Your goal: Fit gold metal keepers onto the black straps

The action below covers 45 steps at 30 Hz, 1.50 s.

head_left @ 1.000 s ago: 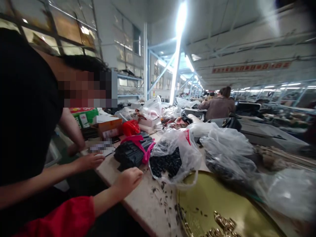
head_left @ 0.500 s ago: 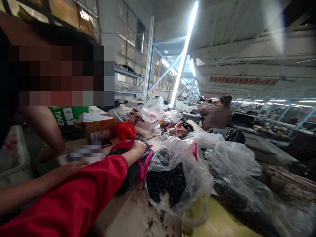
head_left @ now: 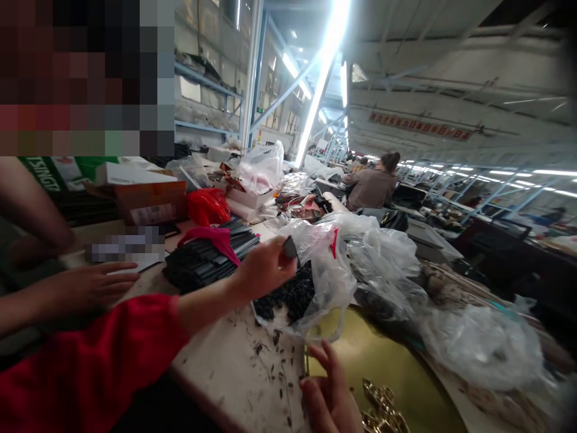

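My left hand [head_left: 265,267], in a red sleeve, is closed on a flat black strip [head_left: 291,248] whose end sticks out past the fingertips. It is above a pile of small black pieces [head_left: 288,294] in a clear plastic bag. Left of it lies a bundle of black strips [head_left: 205,258] with a magenta band [head_left: 220,240] over it. At the bottom, my right hand [head_left: 331,391] has its fingers apart, with no held thing visible. It is over the near left edge of a gold-coloured tray [head_left: 396,361], beside gold metal pieces [head_left: 383,406].
A co-worker's hand [head_left: 97,285] rests by a paper at the left. Behind stand an orange-brown box [head_left: 151,204] and a red plastic bag [head_left: 208,205]. Crumpled clear plastic [head_left: 487,343] lies at the right. Black scraps dot the tabletop [head_left: 234,367].
My left hand has left the strip bundle and moved right, now with a black strip in it. My right hand has come into view at the bottom. The view has shifted, showing more of the tray.
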{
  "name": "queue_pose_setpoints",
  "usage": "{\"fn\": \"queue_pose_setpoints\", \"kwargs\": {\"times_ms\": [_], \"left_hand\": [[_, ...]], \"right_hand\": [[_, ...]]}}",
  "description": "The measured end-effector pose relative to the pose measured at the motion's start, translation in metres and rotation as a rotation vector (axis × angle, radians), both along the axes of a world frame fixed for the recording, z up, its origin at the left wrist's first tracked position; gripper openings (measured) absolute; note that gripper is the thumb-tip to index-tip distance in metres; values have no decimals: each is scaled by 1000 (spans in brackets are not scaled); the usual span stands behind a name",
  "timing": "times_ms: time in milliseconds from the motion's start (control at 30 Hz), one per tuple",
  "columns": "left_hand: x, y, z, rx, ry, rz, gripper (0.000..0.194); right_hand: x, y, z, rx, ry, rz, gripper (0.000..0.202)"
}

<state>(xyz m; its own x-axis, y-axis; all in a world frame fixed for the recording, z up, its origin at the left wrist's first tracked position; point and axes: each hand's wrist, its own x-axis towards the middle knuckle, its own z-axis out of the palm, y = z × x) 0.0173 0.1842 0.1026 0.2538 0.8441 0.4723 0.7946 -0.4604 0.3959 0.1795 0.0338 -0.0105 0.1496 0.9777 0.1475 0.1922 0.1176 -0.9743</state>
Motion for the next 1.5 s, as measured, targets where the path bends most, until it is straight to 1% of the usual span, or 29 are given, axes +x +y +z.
{"fn": "queue_pose_setpoints", "kwargs": {"times_ms": [33,67,100,133,200,267,333,400,433,467,500,533,567,633,700,767,800,867,967,1033,1100,1233,1333,1400,1500], "left_hand": [[6,-26,-5,-89,-244,-108,7],[10,-50,-12,-221,-485,-207,5],[12,-73,-21,-361,-667,-237,4],[13,-93,-30,-485,-794,-232,6],[7,-121,-48,-728,-941,-234,13],[-4,-135,-62,-969,-1017,-301,15],[-17,-137,-71,-1198,-1136,-355,22],[-27,-133,-77,-1428,-1253,-378,32],[-30,-130,-79,-1515,-1280,-376,36],[-31,-127,-82,-1566,-1287,-361,38],[-30,-124,-84,-1579,-1285,-333,38],[-29,-122,-85,-1554,-1286,-281,36],[-27,-119,-86,-1502,-1301,-213,33],[-24,-115,-87,-1418,-1339,-84,31],[-23,-109,-86,-1385,-1362,-5,31],[-24,-104,-85,-1382,-1382,58,32],[-24,-101,-85,-1387,-1395,85,32],[-25,-96,-86,-1400,-1411,124,31],[-25,-90,-89,-1420,-1410,146,30],[-24,-87,-91,-1427,-1408,142,31],[-23,-85,-93,-1441,-1408,141,33],[-24,-85,-101,-1463,-1402,98,33],[-27,-89,-111,-1468,-1367,43,32],[-30,-92,-117,-1448,-1341,37,32],[-34,-95,-122,-1397,-1299,26,28]], "right_hand": [[-2,4,3,-52,188,-45,56],[-3,8,7,-106,377,-76,60],[-3,10,11,-155,542,-93,60],[-2,11,16,-196,654,-90,54],[0,10,23,-259,769,-49,35],[2,9,28,-317,804,-22,28],[1,10,28,-384,788,10,28],[-4,17,24,-466,702,94,28],[-7,24,21,-511,624,162,28],[-10,33,18,-549,525,233,29],[-13,44,15,-554,396,275,30],[-15,58,12,-525,253,280,31],[-16,75,9,-473,116,252,35],[-13,113,5,-339,-109,133,42],[-7,154,-1,-285,-241,49,45],[-1,188,-9,-255,-388,-27,48],[2,201,-13,-239,-469,-65,50],[4,216,-23,-222,-622,-127,54],[0,219,-37,-215,-811,-144,53],[-6,212,-42,-203,-899,-102,48],[-12,202,-44,-181,-985,-43,45],[-16,185,-38,-62,-1197,134,41],[-9,176,-29,14,-1229,247,31],[-3,173,-23,29,-1222,258,26],[4,169,-16,54,-1191,209,20]]}}
